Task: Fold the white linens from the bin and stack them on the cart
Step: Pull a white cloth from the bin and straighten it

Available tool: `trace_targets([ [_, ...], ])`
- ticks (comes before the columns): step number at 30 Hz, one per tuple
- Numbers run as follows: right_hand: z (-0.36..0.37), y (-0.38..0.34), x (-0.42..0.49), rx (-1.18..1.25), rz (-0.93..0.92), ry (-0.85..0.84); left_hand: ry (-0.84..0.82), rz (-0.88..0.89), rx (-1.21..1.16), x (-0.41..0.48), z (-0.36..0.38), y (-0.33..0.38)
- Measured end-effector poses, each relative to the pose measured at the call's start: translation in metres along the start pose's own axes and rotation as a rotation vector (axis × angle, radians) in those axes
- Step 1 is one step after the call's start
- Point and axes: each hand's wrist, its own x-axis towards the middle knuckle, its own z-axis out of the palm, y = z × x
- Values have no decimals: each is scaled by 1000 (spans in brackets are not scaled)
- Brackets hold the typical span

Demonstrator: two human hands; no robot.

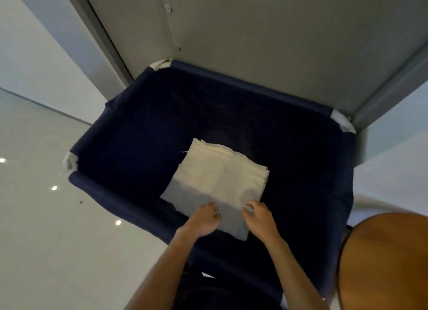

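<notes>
the folded white linen point(217, 177) lies across the navy bin's point(104, 190) near rim, left hand point(205, 219) and right hand point(260, 218) pinching its near end with curled fingers, seemingly lifting it out; next, keep it level so folds hold.

Left hand point(205, 219) and right hand point(259, 217) grip folded linen point(220, 173) over navy bin point(139, 124).

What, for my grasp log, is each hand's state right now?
Left hand: fingers curled on the folded linen; grip cannot be told.
Right hand: fingers curled on the same linen; grip cannot be told.
</notes>
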Motion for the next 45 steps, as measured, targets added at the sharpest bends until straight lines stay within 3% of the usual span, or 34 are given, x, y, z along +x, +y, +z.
trace_targets([
  [8, 59, -18, 64, 167, 307, 15, -237, -42, 124, 91, -64, -55],
  [15, 117, -19, 142, 225, 460, 7, -221, -151, 60, 182, -88, -113],
  [21, 175, 38, 205, 202, 577, -92, -192, -254, 64, 269, -63, -179],
  [34, 288, 222, 343, 82, 741, -235, -120, -461, 400, 448, 11, -349],
  [45, 320, 300, 385, 13, 964, -12, -13, -646, 396, 503, 36, -407],
])
